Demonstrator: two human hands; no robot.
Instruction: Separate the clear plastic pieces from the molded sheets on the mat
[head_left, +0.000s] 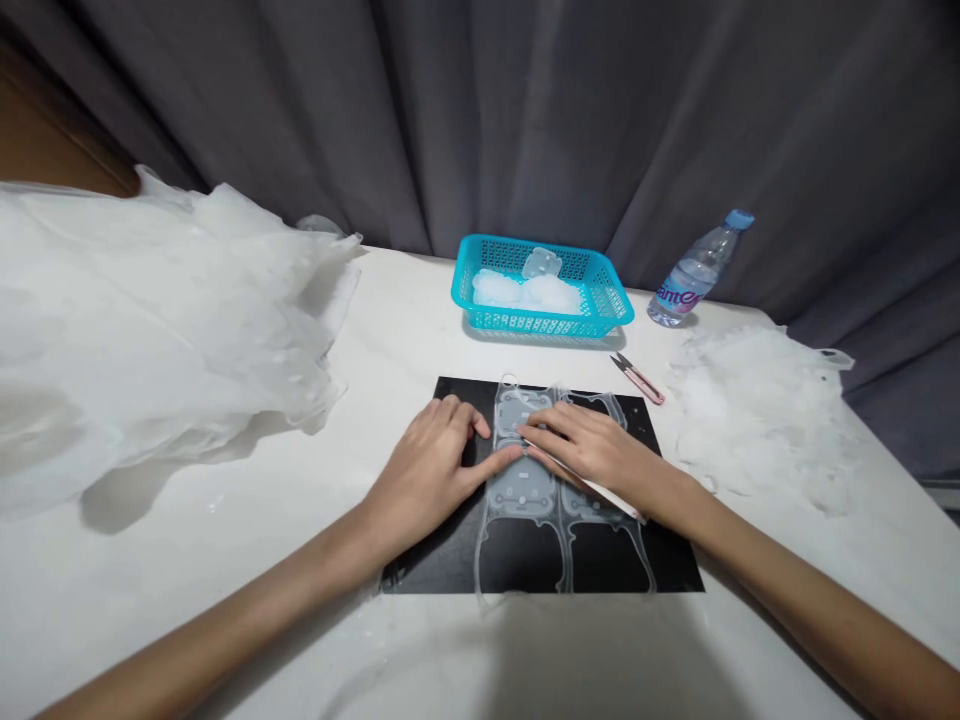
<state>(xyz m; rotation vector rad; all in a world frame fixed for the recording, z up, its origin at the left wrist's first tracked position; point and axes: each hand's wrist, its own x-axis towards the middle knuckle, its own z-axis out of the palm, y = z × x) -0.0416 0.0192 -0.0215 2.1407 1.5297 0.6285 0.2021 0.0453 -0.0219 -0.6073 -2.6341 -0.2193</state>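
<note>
A translucent silicone sheet of moulded pads [525, 490] lies on a black mat [450, 545] on the white table. My left hand [431, 465] rests on the mat's left part, fingers curled, thumb pressed on the sheet. My right hand [592, 445] lies on the sheet's upper part and grips a thin white blade-like tool [600, 488] that runs under the palm toward my wrist.
A turquoise basket [615, 300] with clear pieces stands behind the mat. Pink-handled snips [639, 379] lie to its right, a water bottle [694, 272] farther back. Heaps of translucent scraps [750, 410] sit at right; a large white pile [150, 330] fills the left.
</note>
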